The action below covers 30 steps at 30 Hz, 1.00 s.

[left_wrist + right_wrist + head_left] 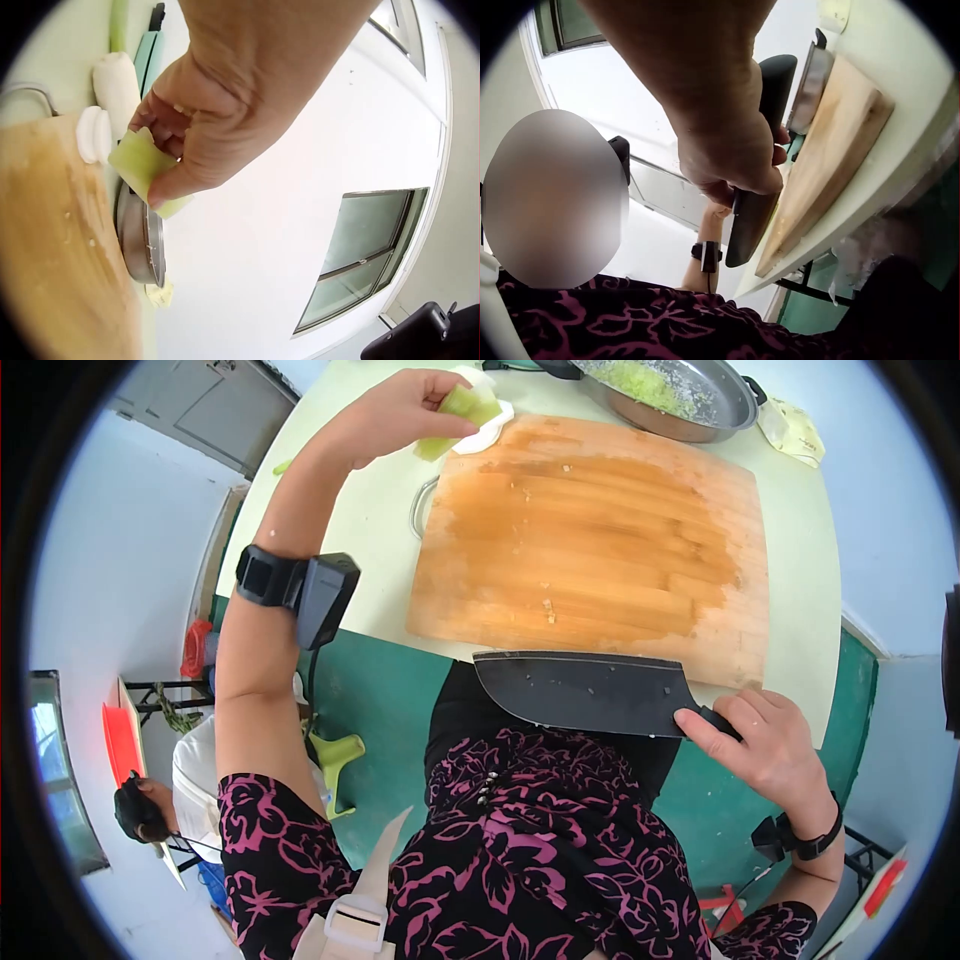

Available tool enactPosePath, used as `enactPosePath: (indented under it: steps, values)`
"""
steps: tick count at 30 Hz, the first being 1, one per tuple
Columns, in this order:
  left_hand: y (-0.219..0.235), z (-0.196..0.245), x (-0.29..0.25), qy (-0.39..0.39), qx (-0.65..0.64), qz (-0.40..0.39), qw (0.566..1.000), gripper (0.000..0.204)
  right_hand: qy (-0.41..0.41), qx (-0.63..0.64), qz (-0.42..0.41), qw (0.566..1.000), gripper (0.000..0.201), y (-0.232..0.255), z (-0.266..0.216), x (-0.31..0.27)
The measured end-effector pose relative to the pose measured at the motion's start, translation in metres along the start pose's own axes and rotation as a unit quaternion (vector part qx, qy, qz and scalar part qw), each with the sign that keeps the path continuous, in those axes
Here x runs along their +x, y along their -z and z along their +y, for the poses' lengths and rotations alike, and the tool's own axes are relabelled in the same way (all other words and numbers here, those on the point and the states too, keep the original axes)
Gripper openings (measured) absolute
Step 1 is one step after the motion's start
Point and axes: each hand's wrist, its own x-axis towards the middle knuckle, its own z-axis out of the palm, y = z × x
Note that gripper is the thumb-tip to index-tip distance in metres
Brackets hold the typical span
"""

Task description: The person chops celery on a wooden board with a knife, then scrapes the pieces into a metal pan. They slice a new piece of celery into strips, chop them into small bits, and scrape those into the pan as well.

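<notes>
two hands were in view, each holding something. left hand (400, 410) sat at about 11 o'clock of the wooden cutting board (600, 540), raised over the pale table (370, 530), and pinched a pale green vegetable piece (462, 415) between thumb and fingertips; the left wrist view showed the same piece (139, 161) clamped under the thumb, cut face outward. just beside it, at the board's far left corner, lay some white chunks (485, 435), likely peeled radish or similar, though the view was too distorted to be sure. these chunks (94, 133) touched the board edge in the left wrist view.

right hand (770, 745) was at about 5 o'clock of the board, fingers curled round the handle of a dark cleaver (585, 695). blade was held roughly level, flat side up, at the near edge of the table, edge pointing away from the body, tip toward 9 o'clock. specks of residue stuck to the blade. right wrist view confirmed a full wrap on the cleaver (754, 202) handle.

metal pan (680, 395) stood at 12 to 1 o'clock beyond the board, touching or nearly touching its far edge, with shredded green vegetable (645, 382) inside. board surface looked wet and darker through the centre, with a few small scraps on it. second person (150, 800) was visible low at 8 o'clock on the floor side.
</notes>
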Motion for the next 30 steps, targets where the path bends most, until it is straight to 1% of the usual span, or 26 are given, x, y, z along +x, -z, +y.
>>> enactPosePath:
  steps: [2, 3, 6, 9, 12, 14, 15, 17, 22, 27, 30]
  values:
    - [-0.006, 0.005, -0.015, 0.000, -0.006, -0.020, 1.000, 0.032, 0.000, -0.006, 0.004, 1.000, 0.061, -0.008, 0.001, -0.001]
    - [-0.008, 0.003, -0.018, -0.001, -0.012, -0.015, 1.000, 0.032, -0.001, -0.010, 0.008, 1.000, 0.061, -0.012, 0.003, -0.001]
    - [-0.013, 0.000, -0.023, -0.006, -0.032, 0.000, 0.999, 0.032, 0.006, -0.006, -0.014, 1.000, 0.061, -0.022, 0.009, -0.004]
    - [-0.013, 0.007, -0.026, -0.003, -0.053, 0.004, 0.999, 0.030, 0.011, 0.002, 0.016, 1.000, 0.057, -0.032, 0.012, 0.002]
    - [-0.006, 0.018, -0.029, 0.001, -0.044, 0.004, 0.999, 0.031, 0.010, 0.006, 0.007, 1.000, 0.059, -0.036, 0.014, 0.014]
    - [-0.003, 0.029, -0.033, -0.003, -0.031, 0.006, 1.000, 0.031, 0.019, 0.012, -0.015, 1.000, 0.060, -0.031, 0.016, 0.016]
    - [-0.003, 0.028, -0.034, -0.006, -0.045, 0.007, 0.999, 0.031, 0.023, 0.015, -0.027, 0.999, 0.061, -0.032, 0.017, 0.018]
    - [-0.004, 0.023, -0.035, -0.010, -0.073, 0.009, 0.997, 0.031, 0.022, 0.002, -0.024, 0.999, 0.061, -0.032, 0.019, 0.022]
    - [-0.005, 0.018, -0.042, -0.004, -0.089, 0.005, 0.996, 0.030, 0.012, -0.005, -0.017, 1.000, 0.059, -0.036, 0.022, 0.023]
    - [-0.008, 0.005, -0.043, -0.003, -0.113, 0.020, 0.993, 0.031, -0.011, -0.014, -0.004, 1.000, 0.059, -0.040, 0.029, 0.030]
    - [-0.005, 0.004, -0.045, 0.011, -0.113, 0.018, 0.993, 0.031, -0.041, -0.007, 0.009, 0.999, 0.059, -0.042, 0.033, 0.042]
